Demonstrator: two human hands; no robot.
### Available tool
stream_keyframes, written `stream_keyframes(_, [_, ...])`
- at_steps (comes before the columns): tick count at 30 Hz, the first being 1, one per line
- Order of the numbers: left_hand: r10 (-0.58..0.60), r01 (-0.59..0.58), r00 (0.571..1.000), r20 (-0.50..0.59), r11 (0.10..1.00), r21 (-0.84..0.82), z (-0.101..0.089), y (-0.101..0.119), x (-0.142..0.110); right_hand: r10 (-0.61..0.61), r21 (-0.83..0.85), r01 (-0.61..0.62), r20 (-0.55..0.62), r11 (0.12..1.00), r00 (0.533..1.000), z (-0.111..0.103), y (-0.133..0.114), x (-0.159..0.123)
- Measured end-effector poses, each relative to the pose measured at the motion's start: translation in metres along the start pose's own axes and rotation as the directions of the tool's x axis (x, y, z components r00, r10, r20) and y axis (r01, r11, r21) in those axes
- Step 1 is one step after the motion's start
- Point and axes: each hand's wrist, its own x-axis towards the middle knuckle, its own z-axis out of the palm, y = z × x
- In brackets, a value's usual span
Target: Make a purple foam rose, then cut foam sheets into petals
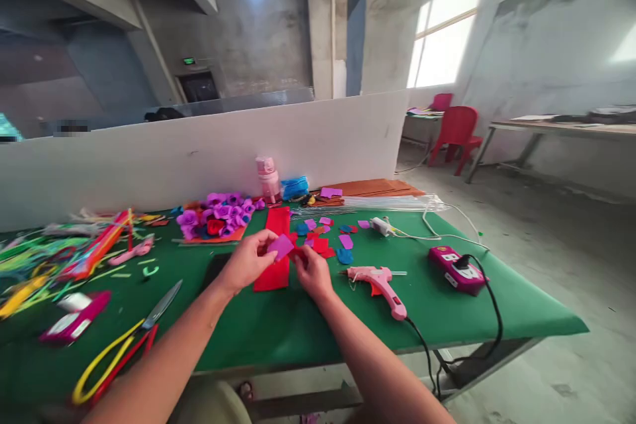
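Observation:
Between the thumb and fingers of my left hand (247,261) is a small purple piece (281,247) that looks like felt or paper. My right hand (314,271) is closed in a pinch on a small red piece (295,252), close beside the purple one. Below both hands a long red strip (271,277) lies on the green tabletop. Just past my right hand are scattered cut pieces in red, blue and purple, among them a blue piece (344,256). A pink glue gun (372,275) lies to the right of my right hand.
Scissors (159,305) lie open at the left, near a pile of colourful strips (94,248). Purple flowers (218,212) and a pink bottle (269,180) stand toward the white partition (209,159). A purple power block (457,269) with a black cable is at right.

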Motion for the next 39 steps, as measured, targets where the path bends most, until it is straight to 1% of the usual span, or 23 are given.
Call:
stream_keyframes(3, [-0.050, 0.056, 0.997, -0.061, 0.993, 0.105, -0.005, -0.003, -0.062, 0.020, 0.063, -0.019, -0.010, 0.998, 1.000, -0.006, -0.013, -0.010])
stream_keyframes(5, [-0.096, 0.111, 0.991, -0.092, 0.980, 0.166, -0.008, -0.003, -0.095, 0.062, 0.126, -0.062, 0.007, 0.990, 0.998, -0.010, -0.027, -0.026])
stream_keyframes(6, [-0.120, 0.136, 0.988, -0.097, 0.975, 0.177, -0.009, -0.003, -0.108, 0.096, 0.186, -0.100, 0.029, 0.977, 0.995, -0.011, -0.036, -0.037])
stream_keyframes(7, [-0.140, 0.155, 0.986, -0.094, 0.971, 0.180, -0.009, -0.003, -0.120, 0.150, 0.288, -0.161, 0.062, 0.944, 0.987, -0.012, -0.045, -0.050])
stream_keyframes(9, [-0.161, 0.169, 0.985, -0.059, 0.971, 0.169, -0.008, -0.003, -0.138, 0.258, 0.481, -0.301, 0.156, 0.823, 0.954, -0.013, -0.062, -0.077])
stream_keyframes(10, [-0.163, 0.166, 0.986, -0.033, 0.974, 0.156, -0.006, -0.003, -0.145, 0.311, 0.540, -0.372, 0.205, 0.755, 0.928, -0.013, -0.070, -0.091])
stream_keyframes(12, [-0.162, 0.159, 0.987, 0.017, 0.981, 0.112, 0.000, -0.003, -0.155, 0.401, 0.570, -0.490, 0.284, 0.660, 0.871, -0.012, -0.082, -0.114])
stream_keyframes(14, [-0.166, 0.163, 0.984, 0.059, 0.985, 0.058, 0.008, -0.002, -0.162, 0.452, 0.547, -0.567, 0.343, 0.616, 0.823, -0.013, -0.091, -0.133])
stream_keyframes(16, [-0.177, 0.174, 0.979, 0.104, 0.984, 0.031, 0.014, 0.000, -0.167, 0.461, 0.530, -0.608, 0.397, 0.591, 0.794, -0.016, -0.096, -0.146])
stream_keyframes(19, [-0.211, 0.199, 0.966, 0.151, 0.976, 0.092, 0.018, 0.003, -0.173, 0.450, 0.542, -0.648, 0.467, 0.534, 0.761, -0.022, -0.100, -0.159])
stream_keyframes(21, [-0.214, 0.185, 0.964, 0.155, 0.966, 0.178, 0.016, 0.005, -0.176, 0.462, 0.550, -0.661, 0.473, 0.511, 0.750, -0.026, -0.100, -0.165])
stream_keyframes(23, [-0.171, 0.123, 0.969, 0.180, 0.961, 0.249, 0.012, 0.006, -0.178, 0.483, 0.542, -0.654, 0.441, 0.528, 0.756, -0.029, -0.098, -0.170])
stream_keyframes(25, [-0.111, 0.042, 0.963, 0.246, 0.962, 0.269, 0.008, 0.007, -0.178, 0.489, 0.537, -0.637, 0.410, 0.553, 0.770, -0.032, -0.097, -0.174])
stream_keyframes(26, [-0.091, 0.013, 0.954, 0.285, 0.964, 0.266, 0.007, 0.008, -0.177, 0.488, 0.538, -0.639, 0.414, 0.550, 0.769, -0.033, -0.097, -0.175])
stream_keyframes(27, [-0.084, -0.003, 0.943, 0.321, 0.965, 0.263, 0.006, 0.008, -0.176, 0.486, 0.539, -0.650, 0.432, 0.536, 0.759, -0.034, -0.098, -0.177])
stream_keyframes(29, [-0.100, -0.002, 0.928, 0.358, 0.962, 0.273, 0.007, 0.010, -0.172, 0.479, 0.534, -0.690, 0.497, 0.489, 0.724, -0.036, -0.102, -0.179])
stream_keyframes(31, [-0.127, 0.017, 0.922, 0.366, 0.958, 0.288, 0.010, 0.010, -0.170, 0.464, 0.520, -0.725, 0.558, 0.451, 0.688, -0.038, -0.106, -0.181])
stream_keyframes(33, [-0.146, 0.037, 0.921, 0.362, 0.955, 0.293, 0.013, 0.010, -0.169, 0.446, 0.527, -0.738, 0.588, 0.422, 0.675, -0.039, -0.108, -0.183])
stream_keyframes(36, [-0.169, 0.064, 0.925, 0.339, 0.951, 0.302, 0.018, 0.009, -0.169, 0.438, 0.559, -0.731, 0.586, 0.390, 0.682, -0.038, -0.107, -0.186])
stream_keyframes(39, [-0.193, 0.093, 0.934, 0.301, 0.944, 0.317, 0.020, 0.009, -0.170, 0.439, 0.571, -0.713, 0.562, 0.406, 0.701, -0.037, -0.102, -0.189])
